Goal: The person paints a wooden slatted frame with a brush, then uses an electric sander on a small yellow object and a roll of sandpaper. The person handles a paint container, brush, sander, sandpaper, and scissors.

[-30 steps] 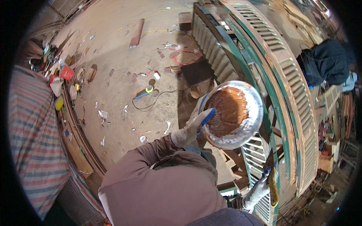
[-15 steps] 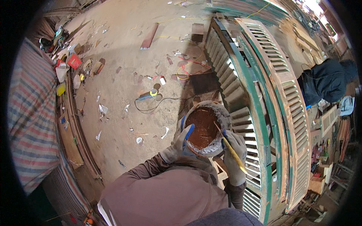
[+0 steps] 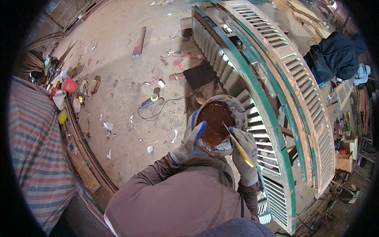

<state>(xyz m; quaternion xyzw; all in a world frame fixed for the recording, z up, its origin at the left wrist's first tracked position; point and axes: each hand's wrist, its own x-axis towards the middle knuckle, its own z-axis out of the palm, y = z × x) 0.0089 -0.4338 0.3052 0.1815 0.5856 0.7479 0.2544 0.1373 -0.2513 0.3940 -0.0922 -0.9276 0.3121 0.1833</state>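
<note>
A round bucket with a pale, crusted inner wall is close in front of my body, holding reddish-brown paste. My left hand, in a grey glove with blue fingertips, grips the bucket's left side, its thumb along the rim. In my right hand, gloved the same way, is a slim tool with a yellow handle. The tool's thin tip reaches over the paste; its exact kind is unclear. Beside the right hand stand louvered shutters with green and bare wood frames.
On the floor to the left are an angle grinder with its cord, a reddish board and scattered scraps. Striped fabric and long planks line the far left. Dark cloth hangs beyond the shutters.
The view has shifted, so the floor items appear farther left and the shutters' lower end shows more. Both hands keep their grips, and the tool's tip stays over the paste.
</note>
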